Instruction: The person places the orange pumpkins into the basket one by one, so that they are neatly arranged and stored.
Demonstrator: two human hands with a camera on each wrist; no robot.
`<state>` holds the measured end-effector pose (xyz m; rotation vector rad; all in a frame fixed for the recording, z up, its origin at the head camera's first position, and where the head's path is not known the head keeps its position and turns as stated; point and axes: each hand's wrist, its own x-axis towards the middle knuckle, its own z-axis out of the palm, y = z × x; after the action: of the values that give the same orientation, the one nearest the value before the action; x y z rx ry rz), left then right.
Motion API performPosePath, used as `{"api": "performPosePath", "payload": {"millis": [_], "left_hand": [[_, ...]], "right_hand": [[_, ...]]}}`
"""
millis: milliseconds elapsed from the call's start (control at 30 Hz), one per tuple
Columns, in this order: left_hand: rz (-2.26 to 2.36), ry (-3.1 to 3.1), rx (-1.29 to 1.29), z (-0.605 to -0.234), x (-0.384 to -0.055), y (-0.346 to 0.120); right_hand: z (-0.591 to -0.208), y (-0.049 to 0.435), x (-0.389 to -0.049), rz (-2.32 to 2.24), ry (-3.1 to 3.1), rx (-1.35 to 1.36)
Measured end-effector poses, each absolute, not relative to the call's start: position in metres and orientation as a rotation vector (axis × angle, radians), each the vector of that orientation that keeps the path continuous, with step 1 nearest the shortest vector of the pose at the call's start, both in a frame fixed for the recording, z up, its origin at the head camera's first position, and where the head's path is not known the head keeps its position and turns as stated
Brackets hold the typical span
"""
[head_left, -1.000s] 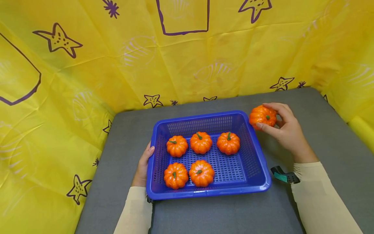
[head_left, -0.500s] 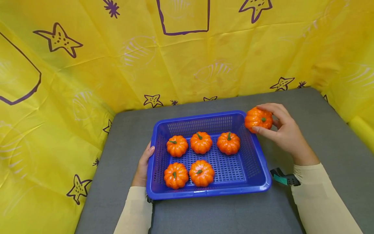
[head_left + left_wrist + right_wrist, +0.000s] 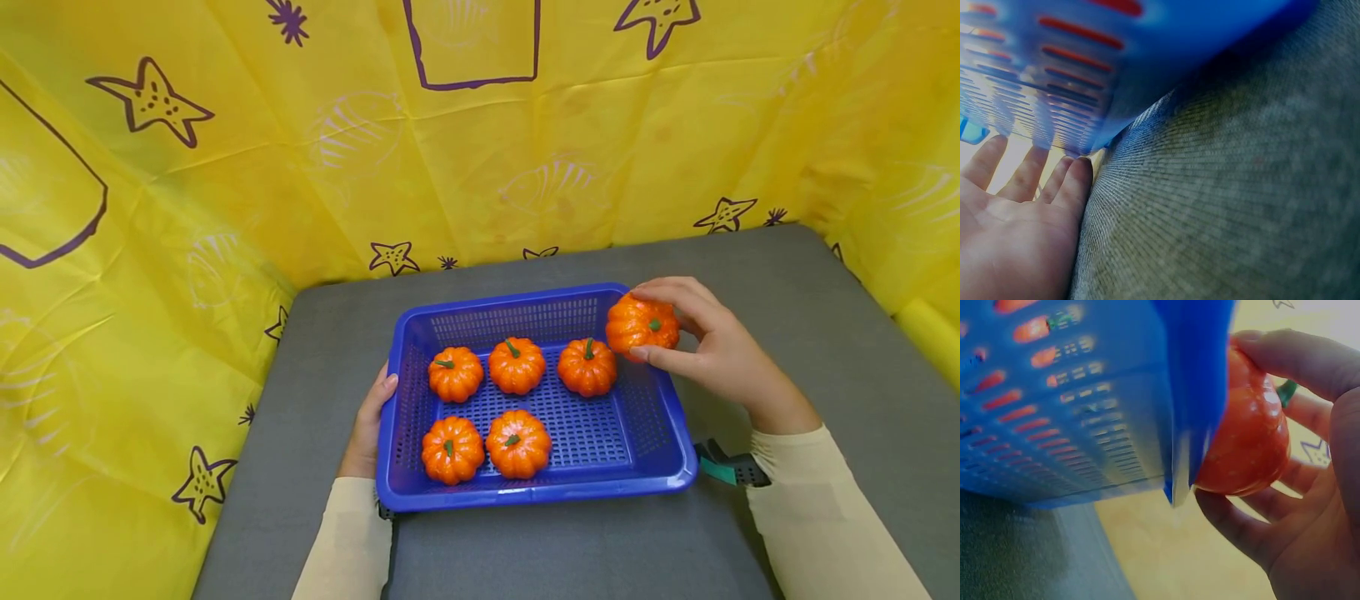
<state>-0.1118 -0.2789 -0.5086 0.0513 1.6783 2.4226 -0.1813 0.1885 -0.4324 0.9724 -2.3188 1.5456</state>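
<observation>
A small orange toy pumpkin (image 3: 636, 325) with a green stem is pinched between the thumb and fingers of my right hand (image 3: 716, 350). It overlaps the right back corner of the blue plastic basket (image 3: 536, 496). The right wrist view shows this pumpkin (image 3: 1250, 437) partly hidden behind the basket's rim (image 3: 1197, 381). My left hand (image 3: 369, 421) holds the basket at its left side, thumb on the rim. Its fingers (image 3: 1069, 187) reach the slotted outer wall (image 3: 1079, 81). Inside sit several pumpkins: three in the back row, with the right one (image 3: 587, 367) nearest the held pumpkin, and two in front (image 3: 518, 444).
The basket stands on a grey cloth-covered table (image 3: 337, 333). Yellow fabric (image 3: 465, 167) printed with starfish and fish hangs behind and at both sides. The basket's bare floor (image 3: 592, 437) shows at the front right.
My right hand has carried its pumpkin left and toward me, from outside the basket's right back corner to over its rim. The left hand, basket and other pumpkins stay put.
</observation>
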Motion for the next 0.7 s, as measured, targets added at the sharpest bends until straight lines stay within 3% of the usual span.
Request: {"api": "performPosePath", "payload": {"millis": [700], "left_hand": [[2.425, 1.669, 0.092, -0.511, -0.114, -0.280]], "right_hand": [[-0.439, 0.165, -0.176, 1.467, -2.393, 1.229]]}}
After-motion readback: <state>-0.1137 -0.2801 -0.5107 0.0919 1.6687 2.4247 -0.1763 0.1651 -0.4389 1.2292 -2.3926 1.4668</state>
